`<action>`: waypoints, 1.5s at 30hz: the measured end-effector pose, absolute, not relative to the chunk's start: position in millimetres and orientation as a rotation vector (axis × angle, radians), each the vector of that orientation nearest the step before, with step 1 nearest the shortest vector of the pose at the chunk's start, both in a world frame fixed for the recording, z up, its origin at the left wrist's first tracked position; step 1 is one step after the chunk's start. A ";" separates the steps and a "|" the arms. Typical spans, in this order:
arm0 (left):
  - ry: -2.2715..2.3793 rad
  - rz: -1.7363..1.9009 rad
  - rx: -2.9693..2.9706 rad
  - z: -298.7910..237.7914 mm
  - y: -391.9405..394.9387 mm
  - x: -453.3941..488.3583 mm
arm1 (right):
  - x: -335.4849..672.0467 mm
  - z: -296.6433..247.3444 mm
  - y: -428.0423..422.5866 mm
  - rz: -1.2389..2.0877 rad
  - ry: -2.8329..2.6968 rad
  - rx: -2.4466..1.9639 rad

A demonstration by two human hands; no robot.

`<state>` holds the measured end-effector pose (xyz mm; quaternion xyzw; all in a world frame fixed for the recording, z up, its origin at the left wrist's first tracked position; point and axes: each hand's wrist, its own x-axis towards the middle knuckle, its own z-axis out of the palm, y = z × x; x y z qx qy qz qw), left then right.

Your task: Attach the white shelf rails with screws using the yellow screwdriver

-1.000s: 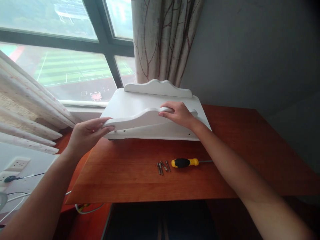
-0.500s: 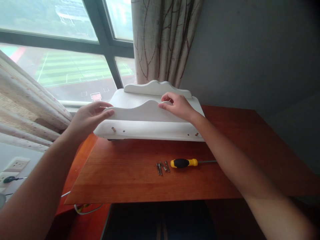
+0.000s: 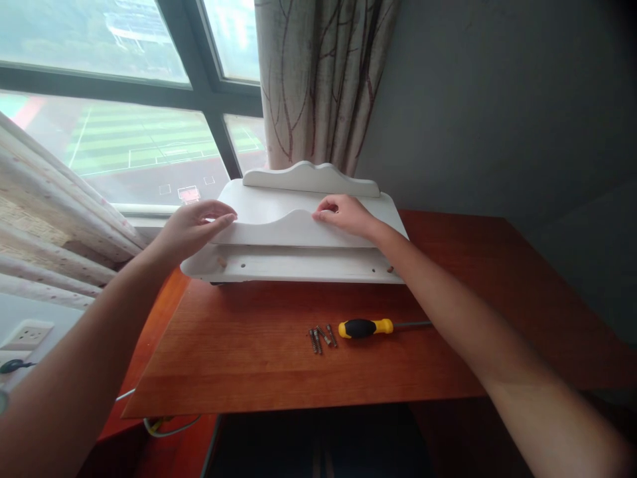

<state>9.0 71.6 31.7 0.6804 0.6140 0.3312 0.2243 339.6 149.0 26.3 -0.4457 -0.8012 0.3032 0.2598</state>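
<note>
Both hands pinch the upper edge of a white wavy-topped board (image 3: 279,232). My left hand (image 3: 202,226) grips it near its left end, thumb in front. My right hand (image 3: 341,214) holds it just right of its central hump. Behind and beneath the board lies a larger white panel (image 3: 263,199), with a similar wavy piece (image 3: 311,178) along its far edge. Wooden dowels and small holes show along the near white strip (image 3: 308,267). Whether the board touches that strip, I cannot tell.
On the brown wooden table (image 3: 249,372) lie several screws (image 3: 318,338) beside a yellow and black screwdriver (image 3: 365,328), its shaft passing under my right arm. A window (image 3: 149,146) and curtains (image 3: 308,79) stand behind; wall sockets (image 3: 28,335) are at left.
The board has tipped or shifted slightly, and a darker gap now shows along its lower edge above the dowel strip. Both hands stay closed on it. The view has moved a little.
</note>
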 end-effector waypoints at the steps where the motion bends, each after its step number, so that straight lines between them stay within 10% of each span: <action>1: 1.703 0.894 1.871 30.4 71.7 8.5 | 339.1 26.7 149.1 0.812 -2.177 -1.202; 19: 1.645 1.089 1.865 12.1 164.6 -11.5 | 358.9 20.7 248.1 0.138 -2.060 -1.207; 45: 1.634 0.972 2.075 -0.3 234.8 9.3 | 320.4 46.2 290.0 0.530 -2.373 -1.105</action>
